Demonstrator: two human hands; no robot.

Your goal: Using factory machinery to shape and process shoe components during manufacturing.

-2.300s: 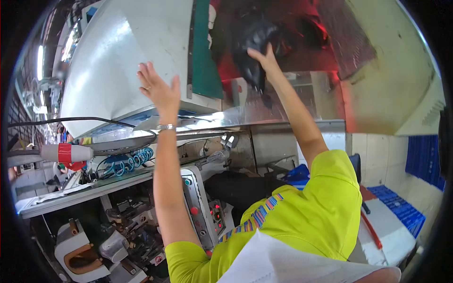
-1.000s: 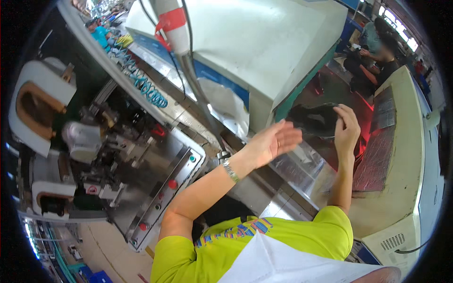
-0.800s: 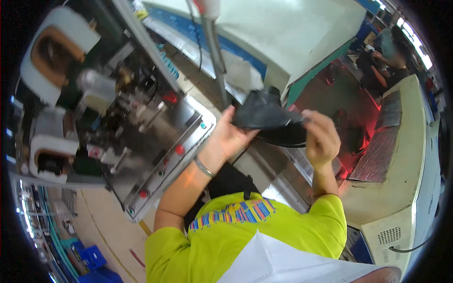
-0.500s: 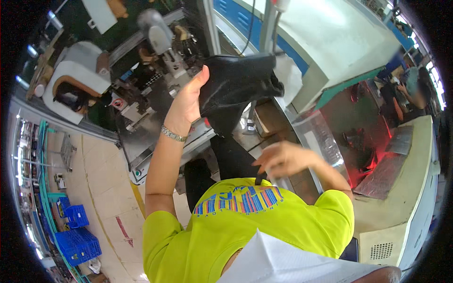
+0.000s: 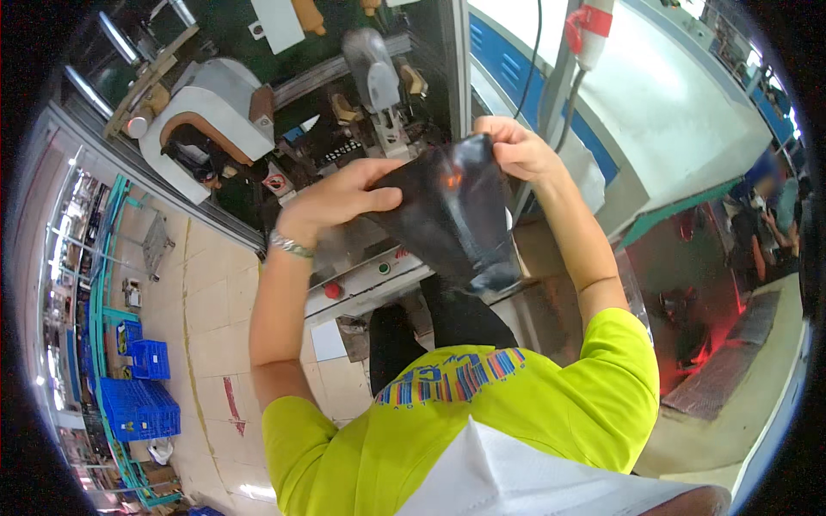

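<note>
In front of me, a glossy black leather boot upper (image 5: 452, 211) is stretched between both hands, its narrower end hanging down to the right. My left hand (image 5: 348, 199) grips its left edge, thumb on the near face and fingers partly behind. At the upper right corner, my right hand (image 5: 516, 150) pinches the edge. Behind the upper stands a machine with a pale curved pad holder (image 5: 211, 112) and a grey upright head (image 5: 372, 73). The upper hides part of the machine's middle.
A red button (image 5: 333, 290) and a green button (image 5: 385, 268) sit on the machine's front edge. To the right is a white and blue cabinet (image 5: 654, 103), with a red-lit machine (image 5: 688, 301) nearer. Blue crates (image 5: 142, 408) stand at the far left by a rack. People work at far right.
My right hand has risen from near my waist to grip the upper's right corner. The upper has turned and spread, its narrow end now pointing down. The view has shifted too.
</note>
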